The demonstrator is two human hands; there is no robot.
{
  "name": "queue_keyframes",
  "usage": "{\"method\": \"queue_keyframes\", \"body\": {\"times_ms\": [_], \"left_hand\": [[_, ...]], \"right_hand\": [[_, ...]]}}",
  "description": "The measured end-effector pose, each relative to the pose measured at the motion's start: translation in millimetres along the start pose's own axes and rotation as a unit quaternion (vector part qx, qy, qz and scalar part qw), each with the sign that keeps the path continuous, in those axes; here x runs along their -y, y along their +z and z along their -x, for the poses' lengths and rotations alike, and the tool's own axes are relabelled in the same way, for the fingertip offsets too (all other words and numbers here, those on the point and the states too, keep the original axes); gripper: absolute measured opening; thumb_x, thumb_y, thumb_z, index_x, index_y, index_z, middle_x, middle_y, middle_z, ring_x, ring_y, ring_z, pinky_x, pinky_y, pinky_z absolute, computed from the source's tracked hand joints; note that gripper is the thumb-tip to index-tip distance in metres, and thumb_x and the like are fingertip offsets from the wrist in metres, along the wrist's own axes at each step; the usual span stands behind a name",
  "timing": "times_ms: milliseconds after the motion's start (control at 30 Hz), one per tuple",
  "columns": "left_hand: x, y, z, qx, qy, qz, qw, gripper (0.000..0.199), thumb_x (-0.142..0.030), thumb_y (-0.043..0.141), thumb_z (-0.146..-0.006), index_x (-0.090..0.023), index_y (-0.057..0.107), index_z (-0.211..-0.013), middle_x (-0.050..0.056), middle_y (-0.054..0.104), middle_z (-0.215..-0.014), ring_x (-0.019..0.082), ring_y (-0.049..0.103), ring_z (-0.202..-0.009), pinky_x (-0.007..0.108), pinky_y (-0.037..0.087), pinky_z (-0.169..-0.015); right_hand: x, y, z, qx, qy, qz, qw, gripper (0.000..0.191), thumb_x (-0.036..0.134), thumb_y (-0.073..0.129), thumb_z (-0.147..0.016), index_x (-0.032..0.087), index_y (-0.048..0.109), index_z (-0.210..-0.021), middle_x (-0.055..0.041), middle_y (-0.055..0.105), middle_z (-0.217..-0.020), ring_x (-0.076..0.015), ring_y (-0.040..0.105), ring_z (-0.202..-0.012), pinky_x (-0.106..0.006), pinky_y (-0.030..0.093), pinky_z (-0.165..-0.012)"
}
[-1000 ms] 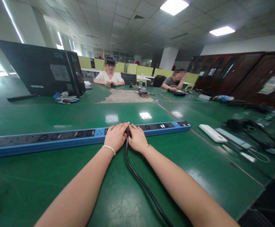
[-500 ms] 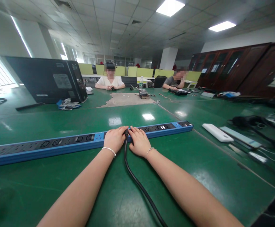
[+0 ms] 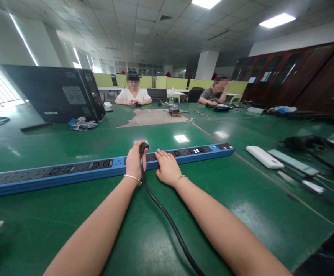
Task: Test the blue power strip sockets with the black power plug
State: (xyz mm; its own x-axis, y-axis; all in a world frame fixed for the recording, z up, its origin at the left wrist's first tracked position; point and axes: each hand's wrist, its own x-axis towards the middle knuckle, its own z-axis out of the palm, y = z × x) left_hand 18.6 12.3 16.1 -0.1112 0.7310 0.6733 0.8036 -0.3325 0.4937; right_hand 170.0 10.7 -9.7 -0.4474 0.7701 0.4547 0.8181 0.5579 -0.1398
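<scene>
A long blue power strip (image 3: pixel 83 174) with black sockets lies across the green table, running from the left edge to right of centre. My left hand (image 3: pixel 135 163) is closed around a black power plug (image 3: pixel 144 147), lifted above the strip. From the plug a thick black cable (image 3: pixel 167 216) curves down between my forearms to the bottom edge. My right hand (image 3: pixel 167 167) rests on the strip just right of the plug, fingers stretched over its top and holding nothing loose. The sockets under both hands are hidden.
A black computer case (image 3: pixel 58 94) stands at the back left, with work gloves (image 3: pixel 83 124) beside it. To the right lie a white power bank (image 3: pixel 264 156) and a light-green phone-like slab (image 3: pixel 293 162). Two people sit across the table (image 3: pixel 227 203), near a water bottle (image 3: pixel 172 96).
The plug has come up off the strip in my left hand, which moved slightly left and turned upright. My right hand stays on the strip. The view has shifted slightly.
</scene>
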Motion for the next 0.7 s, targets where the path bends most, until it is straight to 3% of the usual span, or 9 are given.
{"method": "queue_keyframes", "body": {"times_ms": [100,233,300,367,500,700], "left_hand": [[9,-19.4,-8,-0.010,-0.017,-0.001,1.000,0.034,-0.032,0.042,-0.087,-0.018,0.050,-0.116,0.008,0.065,-0.105,0.020,0.061,-0.094,0.033,0.047,-0.085],[48,-58.9,-10,-0.017,-0.095,-0.051,0.994,0.038,-0.035,0.046,-0.084,-0.020,0.050,-0.119,0.008,0.067,-0.099,0.022,0.064,-0.087,0.035,0.049,-0.078],[68,-76.1,-8,0.009,-0.107,-0.068,0.992,0.038,-0.035,0.048,-0.081,-0.021,0.051,-0.117,0.007,0.067,-0.099,0.022,0.064,-0.087,0.035,0.049,-0.077],[82,-86.7,-4,0.069,-0.096,-0.071,0.990,0.039,-0.036,0.047,-0.081,-0.021,0.051,-0.117,0.007,0.068,-0.097,0.022,0.065,-0.086,0.035,0.050,-0.077],[86,-88.5,2,0.156,-0.066,-0.102,0.980,0.039,-0.037,0.046,-0.083,-0.021,0.050,-0.117,0.007,0.069,-0.095,0.022,0.066,-0.085,0.033,0.049,-0.076],[82,-82.6,7,0.179,0.011,-0.198,0.964,0.037,-0.039,0.041,-0.087,-0.024,0.051,-0.118,0.007,0.069,-0.094,0.022,0.066,-0.086,0.032,0.048,-0.076]], "right_hand": [[-1,0,0,0.004,-0.001,0.004,1.000,0.065,0.018,0.047,-0.073,0.007,0.038,-0.136,-0.0126,0.035,-0.144,-0.0224,0.029,-0.133,-0.039,0.018,-0.111],[-1,2,0,0.001,-0.002,0.003,1.000,0.064,0.018,0.047,-0.073,0.007,0.040,-0.135,-0.0124,0.036,-0.144,-0.0222,0.029,-0.133,-0.038,0.018,-0.110],[-1,2,0,-0.002,-0.002,0.002,1.000,0.064,0.018,0.047,-0.073,0.008,0.040,-0.135,-0.0124,0.037,-0.144,-0.0220,0.029,-0.133,-0.038,0.018,-0.110],[-1,2,-1,-0.004,-0.002,0.002,1.000,0.063,0.018,0.047,-0.073,0.007,0.041,-0.135,-0.0123,0.037,-0.143,-0.0222,0.030,-0.133,-0.039,0.018,-0.110],[0,0,-1,-0.003,0.001,-0.001,1.000,0.063,0.018,0.047,-0.072,0.007,0.041,-0.134,-0.0125,0.037,-0.143,-0.0225,0.030,-0.132,-0.039,0.018,-0.110],[0,0,-1,0.006,0.004,-0.004,1.000,0.063,0.018,0.047,-0.073,0.009,0.041,-0.135,-0.0116,0.036,-0.144,-0.0212,0.028,-0.133,-0.039,0.018,-0.110]]}}
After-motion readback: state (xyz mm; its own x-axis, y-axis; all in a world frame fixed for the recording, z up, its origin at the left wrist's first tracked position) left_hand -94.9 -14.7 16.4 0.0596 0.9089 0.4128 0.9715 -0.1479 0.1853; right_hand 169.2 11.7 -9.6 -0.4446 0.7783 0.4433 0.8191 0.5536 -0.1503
